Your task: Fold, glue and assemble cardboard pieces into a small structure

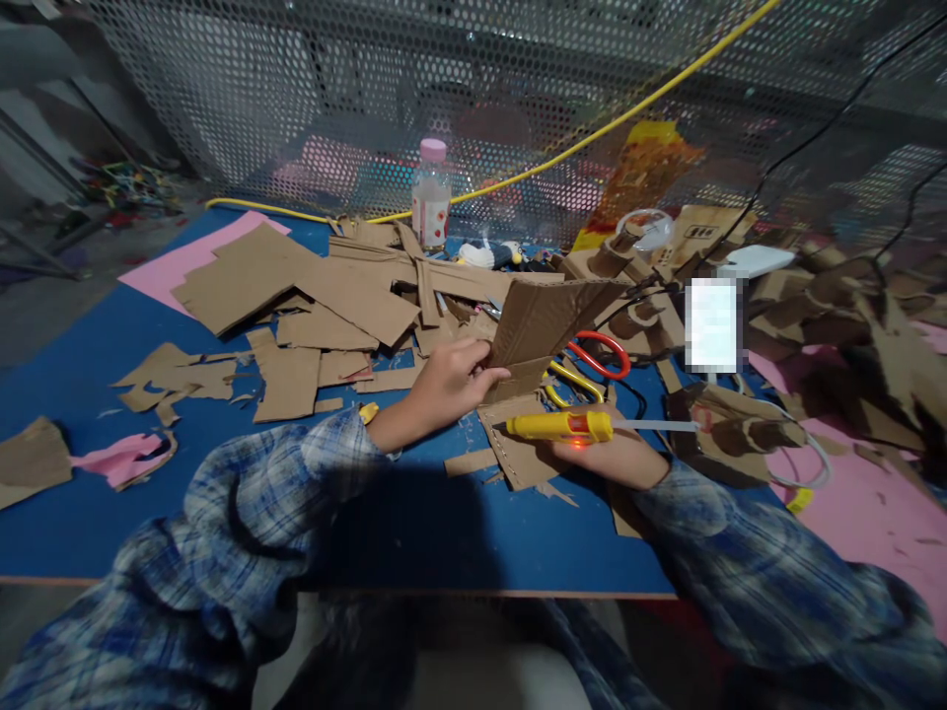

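Observation:
A folded piece of brown cardboard (547, 320) stands partly upright near the middle of the table. My left hand (455, 383) pinches its left edge between thumb and fingers. In my right hand (603, 456) is a yellow glue gun (558, 427), its dark nozzle pointing left, just over the lower flap of the cardboard. A small orange light glows on the gun, and a pale glue stick sticks out of its back end. Most fingers of my right hand are hidden behind the gun.
Cardboard scraps (355, 296) cover the back left of the blue table (400, 532). Behind stands a pink-capped bottle (432, 197) by a metal mesh. Red-handled scissors (603, 355), yellow handles, cardboard constructions, a white lit device and cables lie right. Pink sheets lie on both sides.

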Available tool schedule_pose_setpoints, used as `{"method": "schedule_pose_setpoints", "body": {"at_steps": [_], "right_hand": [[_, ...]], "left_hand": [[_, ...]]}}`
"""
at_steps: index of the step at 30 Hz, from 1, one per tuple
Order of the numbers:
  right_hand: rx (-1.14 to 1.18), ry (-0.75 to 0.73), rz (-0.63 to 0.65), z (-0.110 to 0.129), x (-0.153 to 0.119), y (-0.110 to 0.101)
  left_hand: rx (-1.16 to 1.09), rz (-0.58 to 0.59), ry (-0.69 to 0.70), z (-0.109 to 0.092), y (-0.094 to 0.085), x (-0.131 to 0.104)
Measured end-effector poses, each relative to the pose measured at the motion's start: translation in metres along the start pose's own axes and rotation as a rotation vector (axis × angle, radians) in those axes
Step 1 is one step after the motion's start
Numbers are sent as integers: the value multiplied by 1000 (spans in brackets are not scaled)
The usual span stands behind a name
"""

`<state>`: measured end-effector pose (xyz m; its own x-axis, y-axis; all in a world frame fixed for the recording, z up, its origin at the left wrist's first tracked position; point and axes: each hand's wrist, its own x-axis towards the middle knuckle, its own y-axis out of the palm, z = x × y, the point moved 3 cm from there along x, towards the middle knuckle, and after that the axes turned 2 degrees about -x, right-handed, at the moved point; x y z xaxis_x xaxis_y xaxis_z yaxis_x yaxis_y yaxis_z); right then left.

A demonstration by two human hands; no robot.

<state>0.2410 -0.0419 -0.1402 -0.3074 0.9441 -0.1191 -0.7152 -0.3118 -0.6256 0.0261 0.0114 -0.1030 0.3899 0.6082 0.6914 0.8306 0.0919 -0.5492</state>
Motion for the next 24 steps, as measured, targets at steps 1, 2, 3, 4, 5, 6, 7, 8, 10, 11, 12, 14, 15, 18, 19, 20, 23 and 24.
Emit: {"method": "schedule_pose_setpoints", "body": {"at_steps": [1,2,3,4,5,6,7,8,10,11,12,14,15,18,19,20,23,24], "right_hand": [[-19,11,-3,-1,-1,0],[-41,24,-7,-1,-1,0],[-57,34,-13,-2,-2,1],[-58,36,-17,-1,-3,1],[-53,33,-19,-1,-4,2],[-45,28,-21,-1,-5,2],[-35,21,-21,0,-5,3],[-25,14,-21,1,-6,3],[-7,7,-25,2,-8,3],[-2,3,-26,3,-9,4],[-3,0,-26,4,-10,4],[-16,-7,-22,5,-12,4],[-22,-10,-20,5,-12,4],[-43,-20,-25,6,-15,3],[-52,-23,-27,6,-16,2],[-62,-26,-29,6,-17,2],[-56,-30,-14,5,-19,2],[-42,-32,-4,4,-20,2]], "left_hand": [[2,1,-3,0,0,0],[4,4,-7,0,0,0],[6,7,-11,0,0,0],[7,8,-15,0,0,0],[8,10,-18,0,0,0],[10,10,-20,0,0,0],[11,10,-21,0,0,0],[12,9,-19,0,0,0],[10,7,-14,-1,0,0],[8,4,-9,-1,0,1],[6,-2,-2,-1,-1,1],[0,-14,12,-1,-1,0],[-4,-18,19,-1,-1,0],[-10,-11,16,-1,0,0],[-9,-7,10,0,0,0],[-6,-6,5,0,0,0],[4,0,-7,0,0,0],[7,6,-10,0,1,-1]]}}
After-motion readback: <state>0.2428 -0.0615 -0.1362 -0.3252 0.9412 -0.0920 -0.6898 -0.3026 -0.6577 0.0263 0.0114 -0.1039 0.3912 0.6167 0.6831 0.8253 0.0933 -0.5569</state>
